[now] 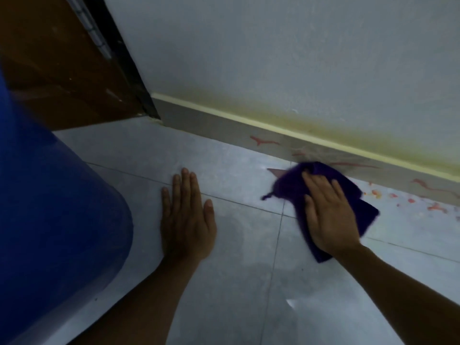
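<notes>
Cloth (288,188) lies pressed under right hand (328,215) beside stained skirting (224,127).

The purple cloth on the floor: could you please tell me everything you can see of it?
The purple cloth looks soft, like microfibre, and lies crumpled on the pale floor tiles, its far edge at the grey baseboard near red smears. A small tail sticks out at its left edge in the picture. The right hand presses on it with straight fingers; its edges are blurred.
</notes>
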Action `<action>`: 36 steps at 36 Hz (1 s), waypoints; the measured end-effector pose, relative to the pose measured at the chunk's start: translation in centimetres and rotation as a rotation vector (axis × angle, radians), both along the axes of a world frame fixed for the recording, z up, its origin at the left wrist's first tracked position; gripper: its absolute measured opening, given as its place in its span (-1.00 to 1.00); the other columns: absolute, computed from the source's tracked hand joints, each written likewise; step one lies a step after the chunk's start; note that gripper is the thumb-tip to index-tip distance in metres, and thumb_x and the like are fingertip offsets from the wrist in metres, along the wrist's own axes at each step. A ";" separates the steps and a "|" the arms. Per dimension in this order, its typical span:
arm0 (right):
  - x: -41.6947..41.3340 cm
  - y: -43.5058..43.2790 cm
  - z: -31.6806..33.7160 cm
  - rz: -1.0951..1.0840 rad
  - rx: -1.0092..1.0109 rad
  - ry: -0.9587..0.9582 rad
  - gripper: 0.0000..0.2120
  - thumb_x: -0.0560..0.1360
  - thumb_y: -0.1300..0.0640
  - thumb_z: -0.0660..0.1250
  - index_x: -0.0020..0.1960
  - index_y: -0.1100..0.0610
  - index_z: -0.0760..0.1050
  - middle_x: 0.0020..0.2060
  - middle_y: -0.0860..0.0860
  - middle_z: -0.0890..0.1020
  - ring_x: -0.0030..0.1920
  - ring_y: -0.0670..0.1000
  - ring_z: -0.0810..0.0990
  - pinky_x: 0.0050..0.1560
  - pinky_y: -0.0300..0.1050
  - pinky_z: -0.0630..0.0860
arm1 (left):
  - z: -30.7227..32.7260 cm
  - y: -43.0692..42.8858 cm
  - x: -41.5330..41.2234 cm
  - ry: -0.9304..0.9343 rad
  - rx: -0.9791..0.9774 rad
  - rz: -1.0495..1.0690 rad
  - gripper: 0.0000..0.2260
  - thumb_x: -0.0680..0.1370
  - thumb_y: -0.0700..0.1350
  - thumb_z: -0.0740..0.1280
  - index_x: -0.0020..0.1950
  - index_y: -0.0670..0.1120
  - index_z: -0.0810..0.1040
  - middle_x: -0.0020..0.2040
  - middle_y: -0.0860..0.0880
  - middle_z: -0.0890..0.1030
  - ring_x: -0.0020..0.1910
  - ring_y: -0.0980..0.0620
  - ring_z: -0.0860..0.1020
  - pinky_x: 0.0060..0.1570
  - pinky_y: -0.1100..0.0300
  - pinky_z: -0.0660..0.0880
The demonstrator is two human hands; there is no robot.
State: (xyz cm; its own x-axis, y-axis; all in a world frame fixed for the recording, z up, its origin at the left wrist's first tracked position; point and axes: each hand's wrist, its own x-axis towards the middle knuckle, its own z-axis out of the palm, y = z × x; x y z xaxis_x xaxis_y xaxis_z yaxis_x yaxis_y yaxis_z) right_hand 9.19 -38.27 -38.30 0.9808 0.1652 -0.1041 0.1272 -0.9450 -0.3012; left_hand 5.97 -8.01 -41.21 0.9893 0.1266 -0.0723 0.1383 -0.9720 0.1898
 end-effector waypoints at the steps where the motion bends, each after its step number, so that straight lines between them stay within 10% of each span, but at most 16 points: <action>1: -0.6 -1.2 0.0 -0.062 0.033 -0.014 -0.51 0.71 -0.01 -0.09 0.58 0.09 0.22 0.47 0.13 0.43 0.52 0.10 0.31 0.56 0.17 0.11 | 0.0 0.0 0.0 -0.005 -0.009 0.001 -0.38 0.71 0.13 -0.12 0.71 -0.15 -0.06 0.73 -0.12 -0.07 0.71 -0.10 -0.08 0.68 -0.14 -0.04; 9: -0.5 1.4 -0.9 -0.460 0.271 -0.080 -0.53 0.69 -0.09 -0.09 0.46 0.06 0.35 0.37 0.16 0.50 0.39 0.28 0.44 0.32 0.34 0.43 | -0.1 -0.3 0.0 0.007 -0.012 0.016 -0.37 0.71 0.14 -0.15 0.71 -0.14 -0.10 0.73 -0.12 -0.10 0.71 -0.09 -0.10 0.68 -0.14 -0.05; 14: -0.3 7.4 -0.9 -0.274 0.275 -0.136 -0.63 0.71 0.13 0.06 0.48 0.15 0.38 0.48 0.11 0.41 0.51 -0.14 0.15 0.56 0.09 0.16 | 0.1 -0.4 0.0 0.010 0.004 0.009 -0.37 0.71 0.14 -0.16 0.71 -0.15 -0.10 0.73 -0.14 -0.09 0.71 -0.10 -0.09 0.68 -0.15 -0.04; 23: -6.0 7.2 -0.1 0.136 0.016 0.032 -0.48 0.69 -0.11 0.05 0.60 0.05 0.17 0.61 -0.02 0.13 0.62 -0.07 -0.03 0.60 0.10 0.02 | 0.4 -0.3 0.1 0.041 0.017 0.000 -0.36 0.69 0.13 -0.17 0.71 -0.15 -0.12 0.73 -0.14 -0.10 0.71 -0.11 -0.10 0.67 -0.16 -0.04; 36: -1.7 3.1 -0.2 -0.238 -0.056 -0.022 -0.47 0.68 -0.04 -0.03 0.60 0.13 0.12 0.60 0.06 0.16 0.62 0.06 0.01 0.60 0.15 0.01 | -0.1 -0.5 0.1 0.019 0.014 0.008 -0.37 0.71 0.13 -0.13 0.71 -0.15 -0.12 0.73 -0.13 -0.13 0.71 -0.11 -0.11 0.68 -0.15 -0.08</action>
